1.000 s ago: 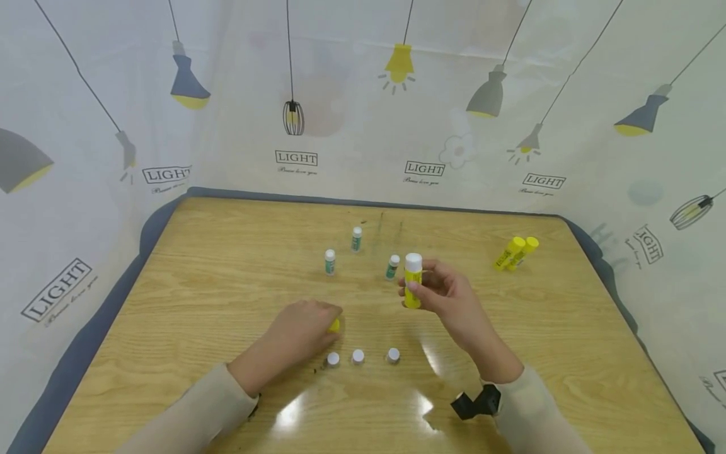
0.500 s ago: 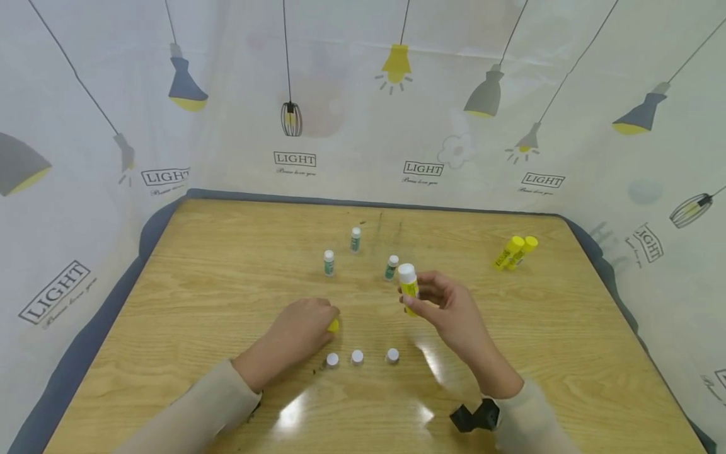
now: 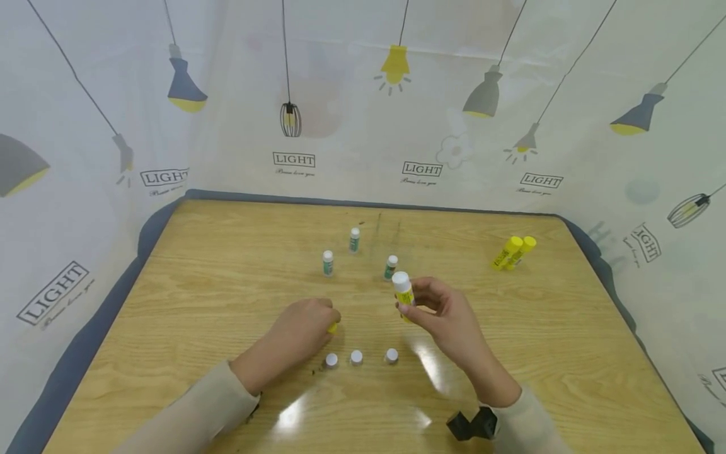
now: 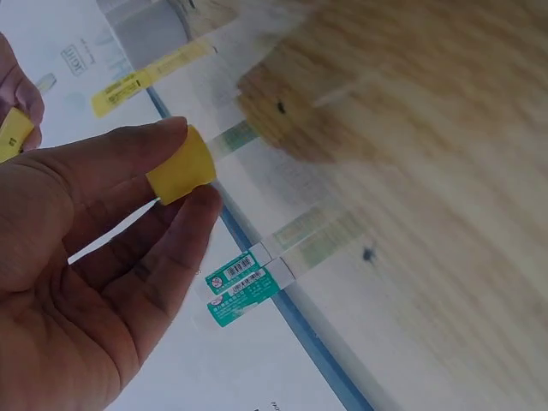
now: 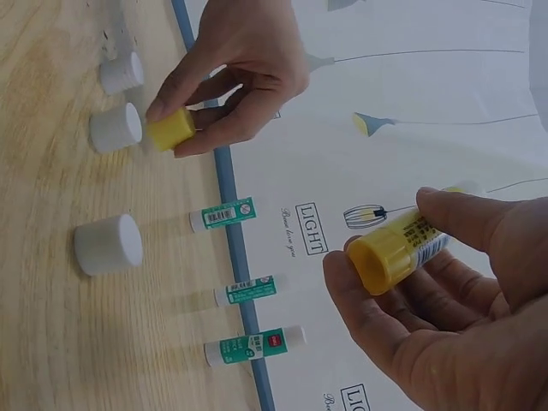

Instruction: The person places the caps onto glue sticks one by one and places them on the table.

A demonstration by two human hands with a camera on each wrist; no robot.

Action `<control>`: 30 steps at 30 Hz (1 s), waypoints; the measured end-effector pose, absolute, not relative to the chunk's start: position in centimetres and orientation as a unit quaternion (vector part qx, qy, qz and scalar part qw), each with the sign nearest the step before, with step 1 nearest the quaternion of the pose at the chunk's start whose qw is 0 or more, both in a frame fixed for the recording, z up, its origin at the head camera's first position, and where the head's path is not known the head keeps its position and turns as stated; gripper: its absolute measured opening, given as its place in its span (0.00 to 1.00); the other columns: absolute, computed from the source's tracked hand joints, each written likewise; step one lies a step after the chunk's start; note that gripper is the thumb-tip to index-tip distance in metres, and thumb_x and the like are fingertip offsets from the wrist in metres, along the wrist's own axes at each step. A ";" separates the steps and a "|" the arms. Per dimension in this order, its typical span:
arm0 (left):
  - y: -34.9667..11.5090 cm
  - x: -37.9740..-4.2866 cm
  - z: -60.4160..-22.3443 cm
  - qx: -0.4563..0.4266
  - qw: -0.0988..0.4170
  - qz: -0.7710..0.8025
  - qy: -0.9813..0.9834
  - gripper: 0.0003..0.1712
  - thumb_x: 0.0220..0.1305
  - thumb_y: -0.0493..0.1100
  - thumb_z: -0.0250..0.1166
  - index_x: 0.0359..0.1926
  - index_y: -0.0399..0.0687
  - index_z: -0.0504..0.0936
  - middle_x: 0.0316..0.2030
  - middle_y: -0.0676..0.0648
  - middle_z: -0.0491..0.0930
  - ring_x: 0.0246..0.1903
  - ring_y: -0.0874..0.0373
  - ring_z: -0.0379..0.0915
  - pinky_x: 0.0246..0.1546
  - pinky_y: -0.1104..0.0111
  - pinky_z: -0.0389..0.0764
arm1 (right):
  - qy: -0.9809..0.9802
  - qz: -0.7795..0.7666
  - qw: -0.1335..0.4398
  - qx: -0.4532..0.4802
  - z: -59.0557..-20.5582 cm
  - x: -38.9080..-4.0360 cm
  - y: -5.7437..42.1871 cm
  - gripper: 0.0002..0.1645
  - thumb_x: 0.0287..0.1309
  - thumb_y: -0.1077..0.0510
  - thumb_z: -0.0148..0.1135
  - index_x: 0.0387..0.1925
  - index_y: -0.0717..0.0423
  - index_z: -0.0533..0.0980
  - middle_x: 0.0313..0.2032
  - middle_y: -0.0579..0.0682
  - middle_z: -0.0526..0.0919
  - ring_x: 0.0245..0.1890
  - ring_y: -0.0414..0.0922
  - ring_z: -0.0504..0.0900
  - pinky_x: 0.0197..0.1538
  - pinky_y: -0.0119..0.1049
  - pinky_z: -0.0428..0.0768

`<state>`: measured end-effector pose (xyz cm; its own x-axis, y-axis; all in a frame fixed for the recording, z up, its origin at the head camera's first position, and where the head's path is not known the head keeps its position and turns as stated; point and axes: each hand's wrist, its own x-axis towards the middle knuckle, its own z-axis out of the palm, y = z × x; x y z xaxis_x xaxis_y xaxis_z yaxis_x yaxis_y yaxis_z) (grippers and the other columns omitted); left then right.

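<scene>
The left hand [image 3: 303, 328] pinches a yellow cap [image 4: 181, 167] between thumb and fingers, low over the worktop [image 3: 215, 265]; whether the cap touches the wood I cannot tell. The right hand [image 3: 454, 315] grasps a yellow glue stick [image 3: 404, 294], thumb on one side and fingers curled round the other, raised off the worktop with its white end up and a slight tilt. The right wrist view shows the hollow opening in this stick's yellow lower end.

On the person's side of the 2 hands, 3 white caps stand in a row: the left cap [image 3: 331, 360] and middle cap [image 3: 356, 357] close together, the right cap [image 3: 391, 356] a little apart. Beyond the hands, 3 green-and-white glue sticks [image 3: 328, 263] stand upright, 1 of them just behind the held stick in the head view. Well apart, toward the far right corner, 2 yellow-capped glue sticks [image 3: 507, 254] stand side by side. A pale backdrop [image 3: 351, 69] printed with hanging lamps and "LIGHT" surrounds the worktop.
</scene>
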<state>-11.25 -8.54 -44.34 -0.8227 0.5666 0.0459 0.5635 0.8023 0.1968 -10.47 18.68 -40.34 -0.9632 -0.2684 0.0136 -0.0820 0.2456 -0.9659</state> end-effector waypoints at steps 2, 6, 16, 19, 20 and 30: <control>-8.6 -11.2 -44.2 0.292 0.005 0.113 0.950 0.07 0.55 0.31 0.73 0.36 0.43 0.89 0.34 0.47 0.85 0.34 0.54 0.83 0.33 0.66 0.86 | 0.787 -0.602 0.072 -0.115 -40.4 -10.4 18.6 0.17 0.62 0.58 0.71 0.53 0.53 0.80 0.47 0.57 0.87 0.47 0.50 0.86 0.46 0.36 0.88; -8.6 -11.1 -43.7 0.273 -0.002 0.137 0.952 0.09 0.54 0.32 0.73 0.38 0.43 0.89 0.35 0.47 0.85 0.35 0.54 0.83 0.37 0.65 0.87 | 0.786 -0.603 0.066 -0.118 -40.4 -10.2 18.3 0.17 0.62 0.60 0.71 0.52 0.54 0.80 0.46 0.59 0.86 0.47 0.51 0.86 0.46 0.37 0.88; -9.1 -10.5 -42.8 0.224 -0.058 0.211 0.950 0.13 0.52 0.37 0.79 0.41 0.48 0.89 0.39 0.50 0.89 0.38 0.59 0.85 0.40 0.68 0.87 | 0.794 -0.595 0.059 -0.112 -40.5 -10.1 18.0 0.17 0.60 0.58 0.73 0.51 0.53 0.81 0.43 0.52 0.88 0.46 0.52 0.87 0.46 0.36 0.88; -9.3 -10.4 -42.6 0.216 -0.069 0.230 0.946 0.14 0.52 0.39 0.80 0.41 0.49 0.89 0.39 0.51 0.89 0.38 0.59 0.86 0.40 0.69 0.88 | 0.797 -0.591 0.052 -0.112 -40.6 -10.1 17.9 0.17 0.59 0.58 0.74 0.49 0.52 0.81 0.42 0.51 0.89 0.45 0.53 0.87 0.47 0.37 0.88; -9.3 -10.4 -42.5 0.213 -0.072 0.237 0.945 0.14 0.52 0.39 0.80 0.41 0.49 0.89 0.39 0.51 0.89 0.38 0.59 0.86 0.39 0.69 0.88 | 0.798 -0.590 0.049 -0.111 -40.6 -10.0 17.9 0.17 0.59 0.58 0.74 0.49 0.52 0.81 0.42 0.51 0.89 0.45 0.53 0.87 0.47 0.36 0.88; -9.5 -10.0 -42.2 0.178 -0.101 0.325 0.923 0.16 0.50 0.38 0.81 0.41 0.49 0.89 0.40 0.52 0.88 0.35 0.62 0.85 0.39 0.71 0.88 | 0.799 -0.592 0.033 -0.100 -40.8 -10.0 17.8 0.16 0.56 0.61 0.75 0.47 0.54 0.83 0.46 0.51 0.87 0.49 0.48 0.85 0.50 0.36 0.87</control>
<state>-9.97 -9.47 -42.24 -0.9166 0.2623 0.3017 0.3935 0.7252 0.5650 -10.05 17.77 -40.81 -0.9778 -0.1990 0.0657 -0.1207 0.2783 -0.9529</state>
